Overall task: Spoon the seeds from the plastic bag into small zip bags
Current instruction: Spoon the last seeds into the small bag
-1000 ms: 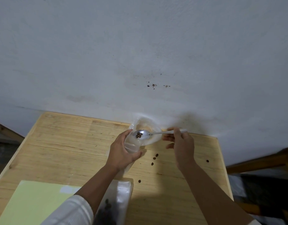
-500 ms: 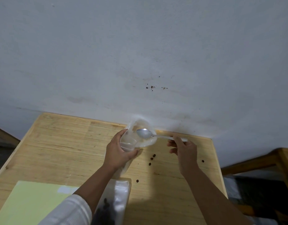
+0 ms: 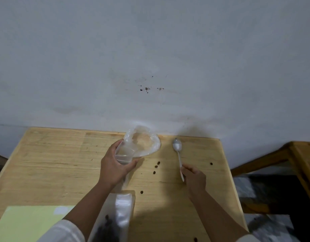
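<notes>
1. A clear plastic bag is gripped by the left hand above the table.
2. A spoon is pinched at its handle by the right hand.
3. Loose seeds are scattered between the hands.

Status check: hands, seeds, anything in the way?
Left hand grips open zip bag. Right hand holds spoon, bowl looks empty. Loose seeds scattered on table. Seed bag near edge. Nothing blocking.
</notes>
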Demonstrator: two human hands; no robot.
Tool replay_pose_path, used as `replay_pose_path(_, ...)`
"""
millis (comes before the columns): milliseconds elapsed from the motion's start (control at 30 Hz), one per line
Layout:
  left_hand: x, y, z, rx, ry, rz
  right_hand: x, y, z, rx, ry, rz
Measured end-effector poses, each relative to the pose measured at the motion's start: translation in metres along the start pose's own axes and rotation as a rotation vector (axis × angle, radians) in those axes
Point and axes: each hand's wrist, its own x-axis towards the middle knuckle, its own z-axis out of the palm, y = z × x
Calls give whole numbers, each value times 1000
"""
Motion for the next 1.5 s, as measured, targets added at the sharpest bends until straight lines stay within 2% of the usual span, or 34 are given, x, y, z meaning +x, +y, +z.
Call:
replay_pose_path(367, 1, 4, -9, 4, 43, 8, 6, -7, 12, -355, 77, -173)
replay_pose_path(467, 0, 11, -16, -15, 70, 22, -2, -17, 14, -363, 89, -221)
replay_pose_path(567, -3, 24, -22, -30, 85, 88, -23, -45, 24, -269, -11, -357)
replay_pose_path(700, -10, 48, -25, -23, 80, 215, -74, -108, 36, -180, -354, -571)
replay_pose_path(767, -16, 64, -24, -29, 62, 258, -97, -130, 38, -135, -478, -588)
replay_pose_path(833, -22, 76, -24, -34, 45, 295, -109, -141, 38, -116, -506, -635)
replay_pose_path(933, -29, 89, -30, -41, 7, 274, -117, -151, 34, -226, -468, -742)
replay_pose_path(1100, -37, 95, -47, -218, 58, 270, -128, -170, 18, -370, -506, -727)
replay_pose_path(1200, -45, 104, -55, -311, 145, 273, -138, -170, 9, -281, -594, -669)
replay_pose_path(1300, -50, 109, -63, -450, 235, 186, -146, -157, 4, -34, -617, -604)
replay_pose_path(1400, -56, 110, -73, -568, 269, 121, -154, -140, 4, 158, -551, -604)
replay_pose_path(1500, -64, 109, -82, -563, 214, 158, -164, -134, 6, 163, -422, -672)
